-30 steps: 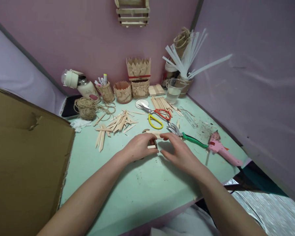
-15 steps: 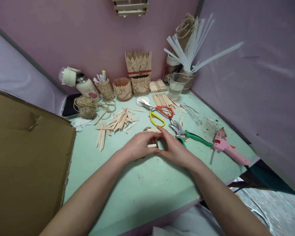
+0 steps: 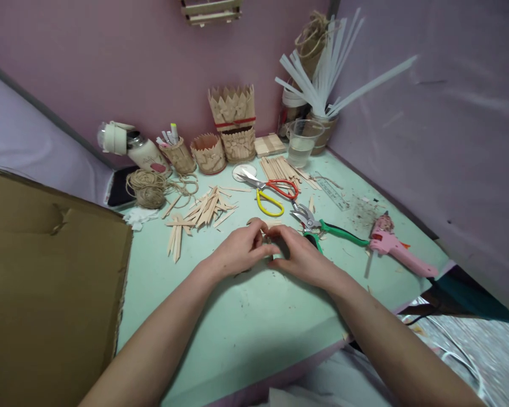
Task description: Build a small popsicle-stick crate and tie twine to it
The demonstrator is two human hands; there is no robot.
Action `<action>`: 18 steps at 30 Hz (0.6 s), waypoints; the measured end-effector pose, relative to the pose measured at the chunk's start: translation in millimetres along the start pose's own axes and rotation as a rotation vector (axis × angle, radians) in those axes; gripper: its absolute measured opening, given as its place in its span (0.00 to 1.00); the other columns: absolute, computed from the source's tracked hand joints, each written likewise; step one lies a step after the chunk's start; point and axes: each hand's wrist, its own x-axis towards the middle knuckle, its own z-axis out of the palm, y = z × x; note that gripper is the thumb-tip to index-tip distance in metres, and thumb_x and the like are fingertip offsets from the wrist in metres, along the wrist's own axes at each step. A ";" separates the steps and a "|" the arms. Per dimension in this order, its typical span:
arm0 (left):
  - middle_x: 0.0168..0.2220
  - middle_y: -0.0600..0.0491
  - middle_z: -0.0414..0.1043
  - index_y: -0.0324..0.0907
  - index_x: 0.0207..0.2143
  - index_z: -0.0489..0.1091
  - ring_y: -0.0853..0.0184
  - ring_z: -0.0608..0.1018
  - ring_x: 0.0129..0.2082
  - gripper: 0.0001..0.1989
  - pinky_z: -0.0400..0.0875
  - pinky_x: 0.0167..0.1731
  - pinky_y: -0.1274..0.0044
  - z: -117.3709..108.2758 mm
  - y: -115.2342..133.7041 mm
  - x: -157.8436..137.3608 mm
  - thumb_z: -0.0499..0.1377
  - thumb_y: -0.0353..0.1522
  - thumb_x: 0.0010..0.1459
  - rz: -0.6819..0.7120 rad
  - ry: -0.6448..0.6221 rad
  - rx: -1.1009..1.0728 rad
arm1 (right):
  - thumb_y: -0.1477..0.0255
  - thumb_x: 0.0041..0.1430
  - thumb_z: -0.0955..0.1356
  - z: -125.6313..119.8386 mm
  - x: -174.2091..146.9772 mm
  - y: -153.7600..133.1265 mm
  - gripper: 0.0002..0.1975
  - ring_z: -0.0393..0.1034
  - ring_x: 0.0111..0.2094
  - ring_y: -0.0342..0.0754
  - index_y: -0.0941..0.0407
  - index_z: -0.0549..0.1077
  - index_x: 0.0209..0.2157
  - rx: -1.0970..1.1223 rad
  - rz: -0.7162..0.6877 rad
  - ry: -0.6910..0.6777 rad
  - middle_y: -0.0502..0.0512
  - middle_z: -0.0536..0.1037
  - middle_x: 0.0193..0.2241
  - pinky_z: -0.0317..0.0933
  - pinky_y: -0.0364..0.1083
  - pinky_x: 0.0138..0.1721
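My left hand (image 3: 240,249) and my right hand (image 3: 300,253) meet over the middle of the table, fingertips close together. Their bent fingers close round a small wooden piece, mostly hidden between them, so its shape does not show. Just beyond the fingers lie scissors (image 3: 270,212) with one red and one yellow handle. Green-handled pruning shears (image 3: 343,235) rest right by my right hand, partly covered by it. To the left of my left hand are a loose heap of cut craft sticks (image 3: 207,208) and a smaller bunch of pointed sticks (image 3: 175,244).
A pink glue gun (image 3: 396,253) lies at the right edge. At the back stand decorated wooden cups (image 3: 209,158), a plastic cup of water (image 3: 301,151) and a holder of white glue sticks (image 3: 320,104). Twine (image 3: 146,189) and a cardboard box (image 3: 53,282) are left.
My fingers have shifted round the small piece: the left forefinger has lifted and the left thumb reaches further right. The pale strip seen between them is now hidden. The view has turned slightly.
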 end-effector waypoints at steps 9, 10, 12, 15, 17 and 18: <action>0.29 0.55 0.68 0.44 0.35 0.62 0.65 0.70 0.30 0.13 0.59 0.31 0.75 0.2 0.6 -0.6 0.44 0.41 0.67 -0.007 0.100 0.055 | 0.76 0.49 0.74 2.6 -1.7 3.4 0.25 0.64 0.54 0.54 0.55 0.67 0.49 -0.039 -0.019 -0.003 0.57 0.72 0.49 0.60 0.53 0.53; 0.29 0.56 0.68 0.44 0.35 0.62 0.65 0.70 0.30 0.13 0.59 0.31 0.75 0.1 0.3 -0.6 0.44 0.40 0.67 -0.010 0.105 0.055 | 0.75 0.49 0.74 3.1 -2.1 4.0 0.24 0.64 0.53 0.55 0.55 0.67 0.49 -0.040 -0.023 0.000 0.58 0.72 0.48 0.61 0.53 0.52; 0.29 0.56 0.68 0.44 0.34 0.62 0.65 0.70 0.31 0.12 0.59 0.32 0.75 -0.1 -0.4 -0.4 0.45 0.40 0.67 -0.014 0.116 0.052 | 0.75 0.49 0.74 3.8 -2.6 4.6 0.23 0.65 0.52 0.55 0.54 0.67 0.47 -0.043 -0.025 0.002 0.58 0.72 0.47 0.61 0.54 0.51; 0.29 0.56 0.68 0.44 0.35 0.62 0.65 0.70 0.31 0.12 0.60 0.33 0.75 0.2 -1.0 0.0 0.46 0.40 0.66 -0.020 0.129 0.054 | 0.75 0.49 0.73 4.4 -2.9 4.7 0.23 0.65 0.52 0.55 0.54 0.67 0.47 -0.038 -0.024 0.005 0.58 0.72 0.47 0.62 0.55 0.51; 0.30 0.55 0.69 0.44 0.36 0.63 0.64 0.71 0.32 0.11 0.60 0.33 0.75 0.8 -0.9 0.4 0.46 0.39 0.66 -0.018 0.131 0.058 | 0.75 0.49 0.73 4.7 -2.9 4.4 0.23 0.64 0.53 0.55 0.54 0.68 0.48 -0.029 -0.036 0.009 0.58 0.72 0.47 0.61 0.55 0.52; 0.31 0.55 0.70 0.44 0.36 0.63 0.64 0.71 0.32 0.11 0.61 0.33 0.75 1.1 -0.7 0.6 0.46 0.39 0.66 -0.016 0.129 0.060 | 0.76 0.49 0.73 4.7 -2.9 4.2 0.24 0.64 0.53 0.55 0.54 0.68 0.48 -0.024 -0.047 0.010 0.57 0.72 0.48 0.61 0.55 0.53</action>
